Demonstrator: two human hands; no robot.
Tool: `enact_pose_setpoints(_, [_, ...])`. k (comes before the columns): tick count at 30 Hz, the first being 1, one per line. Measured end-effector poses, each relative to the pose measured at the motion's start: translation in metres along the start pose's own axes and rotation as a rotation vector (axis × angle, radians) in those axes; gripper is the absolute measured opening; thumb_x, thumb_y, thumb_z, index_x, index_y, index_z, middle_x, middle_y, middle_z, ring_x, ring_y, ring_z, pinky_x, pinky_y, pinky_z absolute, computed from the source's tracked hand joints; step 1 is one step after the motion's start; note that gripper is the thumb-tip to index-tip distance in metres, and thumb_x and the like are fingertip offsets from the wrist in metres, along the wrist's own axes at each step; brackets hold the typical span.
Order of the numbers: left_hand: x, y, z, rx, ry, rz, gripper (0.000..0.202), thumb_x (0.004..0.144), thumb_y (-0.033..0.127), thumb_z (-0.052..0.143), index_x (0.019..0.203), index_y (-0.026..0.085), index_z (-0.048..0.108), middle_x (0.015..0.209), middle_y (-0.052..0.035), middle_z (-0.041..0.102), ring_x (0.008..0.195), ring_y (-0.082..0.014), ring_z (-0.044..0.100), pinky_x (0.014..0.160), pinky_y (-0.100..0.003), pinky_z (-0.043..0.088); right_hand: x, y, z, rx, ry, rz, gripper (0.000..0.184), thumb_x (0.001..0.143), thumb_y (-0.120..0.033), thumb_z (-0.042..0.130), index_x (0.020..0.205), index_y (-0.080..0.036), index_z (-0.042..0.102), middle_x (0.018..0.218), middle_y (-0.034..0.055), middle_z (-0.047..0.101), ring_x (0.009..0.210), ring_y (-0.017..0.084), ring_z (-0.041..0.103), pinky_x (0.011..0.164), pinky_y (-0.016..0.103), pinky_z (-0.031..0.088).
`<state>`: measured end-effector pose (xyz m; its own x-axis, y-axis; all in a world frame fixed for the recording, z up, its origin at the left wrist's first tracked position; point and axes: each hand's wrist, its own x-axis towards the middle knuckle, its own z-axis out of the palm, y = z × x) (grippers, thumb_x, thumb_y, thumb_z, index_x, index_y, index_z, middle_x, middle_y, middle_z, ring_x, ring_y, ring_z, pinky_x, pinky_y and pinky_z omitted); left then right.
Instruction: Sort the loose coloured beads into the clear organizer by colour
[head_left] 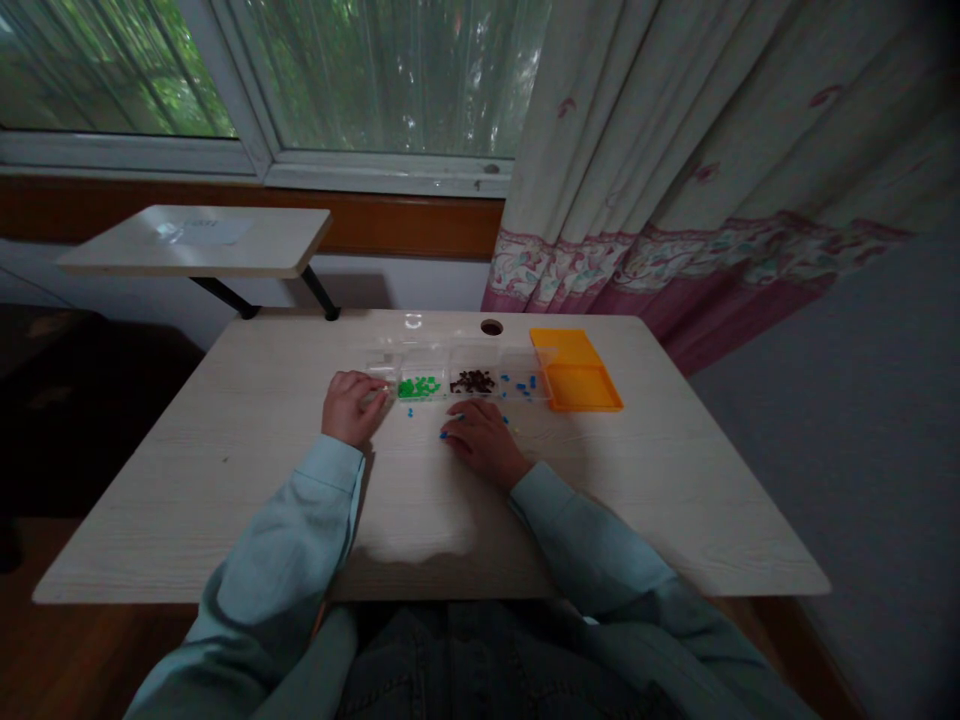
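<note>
A clear plastic divided box (pixel 450 395) lies on the table, with small green pieces (pixel 418 387), dark brown pieces (pixel 472 381) and a few blue pieces (pixel 521 384) in separate compartments. My left hand (pixel 351 408) is at the box's left end, its thumb and fingertips pinched together; what they hold, if anything, is too small to make out. In front of the brown compartment, my right hand (pixel 484 440) rests low over the tabletop, palm down with fingers apart. A tiny blue piece (pixel 443 435) shows at its thumb tip. Loose blue bits (pixel 410 412) lie between the hands.
An orange two-part tray (pixel 585 388) stands at the box's right end. A tiny yellow bit (pixel 517 431) lies beside my right hand. Behind the box, the pale wooden table (pixel 660 500) has a round cable hole (pixel 492 327). A raised shelf (pixel 202 240) overhangs the back left.
</note>
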<state>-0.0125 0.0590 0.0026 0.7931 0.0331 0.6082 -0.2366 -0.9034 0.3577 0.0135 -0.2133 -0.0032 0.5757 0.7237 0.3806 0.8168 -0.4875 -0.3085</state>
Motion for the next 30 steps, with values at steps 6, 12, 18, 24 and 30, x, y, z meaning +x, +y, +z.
enact_pose_setpoints(6, [-0.002, -0.011, 0.001, 0.022, 0.0, -0.011, 0.023, 0.085, 0.039, 0.056, 0.089, 0.02, 0.07, 0.084, -0.0058, 0.061, 0.088, -0.0207, 0.053, 0.085, -0.037, 0.041, 0.0, -0.001, 0.001, 0.07, 0.033, -0.025, 0.005, 0.084, -0.027, 0.063, 0.085, -0.023, 0.066, 0.107, 0.0049, 0.061, 0.105, 0.022, 0.048, 0.092, 0.039, 0.035])
enact_pose_setpoints(12, [-0.003, -0.021, 0.002, 0.079, 0.01, -0.029, 0.022, 0.084, 0.036, 0.056, 0.093, 0.021, 0.07, 0.085, -0.0058, 0.059, 0.088, -0.0221, 0.052, 0.084, -0.039, 0.041, 0.001, 0.022, -0.013, 0.036, 0.243, 0.081, 0.008, 0.084, -0.03, 0.063, 0.086, -0.024, 0.068, 0.1, 0.0044, 0.063, 0.102, 0.021, 0.051, 0.094, 0.039, 0.035])
enact_pose_setpoints(18, [-0.002, -0.02, -0.001, 0.09, 0.042, -0.056, 0.02, 0.083, 0.032, 0.058, 0.097, 0.023, 0.069, 0.089, -0.0067, 0.054, 0.092, -0.023, 0.049, 0.085, -0.04, 0.041, -0.008, 0.066, -0.047, -0.103, 0.545, 0.369, 0.014, 0.085, -0.032, 0.06, 0.088, -0.021, 0.069, 0.097, 0.008, 0.062, 0.099, 0.025, 0.051, 0.093, 0.043, 0.037])
enact_pose_setpoints(24, [0.0, -0.016, -0.005, 0.085, 0.042, -0.062, 0.021, 0.085, 0.03, 0.057, 0.101, 0.024, 0.068, 0.092, -0.0071, 0.054, 0.093, -0.0231, 0.048, 0.087, -0.041, 0.041, -0.018, 0.088, -0.053, -0.175, 0.521, 0.49, 0.019, 0.087, -0.033, 0.055, 0.089, -0.021, 0.069, 0.097, 0.0093, 0.062, 0.097, 0.026, 0.049, 0.09, 0.045, 0.033])
enact_pose_setpoints(30, [0.0, -0.016, -0.006, 0.103, 0.075, -0.101, 0.022, 0.085, 0.03, 0.056, 0.103, 0.025, 0.068, 0.1, -0.0081, 0.054, 0.094, -0.0239, 0.047, 0.087, -0.041, 0.041, -0.019, 0.094, -0.05, -0.216, 0.517, 0.455, 0.023, 0.087, -0.028, 0.05, 0.097, -0.021, 0.069, 0.096, 0.0087, 0.063, 0.093, 0.026, 0.052, 0.085, 0.043, 0.037])
